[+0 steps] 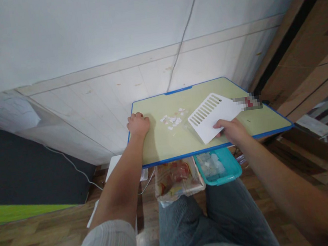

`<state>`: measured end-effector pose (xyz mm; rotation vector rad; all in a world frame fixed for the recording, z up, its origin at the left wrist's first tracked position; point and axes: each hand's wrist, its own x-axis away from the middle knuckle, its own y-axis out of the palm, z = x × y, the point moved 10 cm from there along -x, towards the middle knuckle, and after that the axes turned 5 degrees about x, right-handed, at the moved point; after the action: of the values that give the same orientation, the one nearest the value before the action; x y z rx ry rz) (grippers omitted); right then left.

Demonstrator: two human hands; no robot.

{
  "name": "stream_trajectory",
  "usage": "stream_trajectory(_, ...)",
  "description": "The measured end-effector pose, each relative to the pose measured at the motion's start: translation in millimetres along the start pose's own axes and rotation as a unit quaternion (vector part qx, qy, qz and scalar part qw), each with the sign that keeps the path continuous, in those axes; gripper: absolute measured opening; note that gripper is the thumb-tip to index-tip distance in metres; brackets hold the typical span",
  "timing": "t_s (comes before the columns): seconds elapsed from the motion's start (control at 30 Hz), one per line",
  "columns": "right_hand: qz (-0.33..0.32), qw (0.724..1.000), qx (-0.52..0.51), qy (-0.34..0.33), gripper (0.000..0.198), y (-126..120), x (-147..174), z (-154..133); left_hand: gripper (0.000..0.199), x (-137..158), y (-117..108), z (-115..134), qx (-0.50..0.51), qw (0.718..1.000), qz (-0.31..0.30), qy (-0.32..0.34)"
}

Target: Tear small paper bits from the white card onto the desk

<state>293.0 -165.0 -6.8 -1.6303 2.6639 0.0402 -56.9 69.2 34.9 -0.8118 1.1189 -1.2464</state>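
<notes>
My right hand (234, 130) grips the near edge of a flat white slotted board (211, 117), thumb on top. A row of long slots runs along the board's far left side, and it is held tilted over the right half of a small pale yellow table (161, 147) with a blue rim. At the table's left edge rests my left hand (139, 124), its fingers curled in; whatever they might hold is hidden. Small white flat pieces (173, 120) lie scattered on the tabletop between my hands.
Below the table's near edge, a lined container (179, 177) with reddish contents and a turquoise basket (234, 166) holding whitish pieces sit by my legs. A white wall (109, 77) stands behind. Large cardboard boxes (302, 48) rise on the right. A cable (75, 165) hangs at left.
</notes>
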Motion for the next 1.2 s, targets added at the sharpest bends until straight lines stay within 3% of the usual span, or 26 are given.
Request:
stream_trajectory(0.17, 0.008, 0.997, 0.073, -0.038, 0.026, -2.3, -35.4, -24.1, 0.039, -36.1, 10.2, 6.6, 0.028, 0.999, -0.015, -0.028)
stream_trajectory(0.33, -0.062, 0.978, 0.173, -0.099, 0.027, 36.2, -100.9, -58.0, 0.036, -54.3, 14.7, 15.0, 0.043, 0.999, 0.010, -0.010)
stream_trajectory(0.47, -0.106, 0.969, 0.188, -0.118, 0.028, 64.4, -136.8, -59.6, 0.034, -50.9, 17.2, 16.2, 0.035, 0.999, 0.019, 0.005)
stream_trajectory(0.73, -0.169, 0.940, 0.267, -0.127, 0.043, 66.4, -125.9, -39.9, 0.034, -48.8, 18.4, 20.4, 0.042, 0.999, 0.013, 0.013)
stream_trajectory(0.9, -0.221, 0.955, 0.188, -0.065, 0.030, 68.2, -118.8, -37.3, 0.038, -46.6, 17.5, 25.9, 0.028, 0.999, -0.010, 0.014)
stream_trajectory(0.97, -0.211, 0.957, 0.185, -0.076, 0.031, 68.6, -120.0, -41.1, 0.039, -45.2, 17.6, 30.3, 0.023, 0.999, -0.017, 0.024)
stream_trajectory(1.1, -0.142, 0.939, 0.273, -0.154, 0.048, 67.1, -124.9, -48.6, 0.039, -44.8, 19.7, 36.0, 0.025, 0.999, -0.023, 0.040)
stream_trajectory(1.2, -0.127, 0.930, 0.306, -0.160, 0.054, 69.2, -125.1, -43.3, 0.038, -46.1, 21.6, 34.8, 0.028, 0.999, -0.022, 0.038)
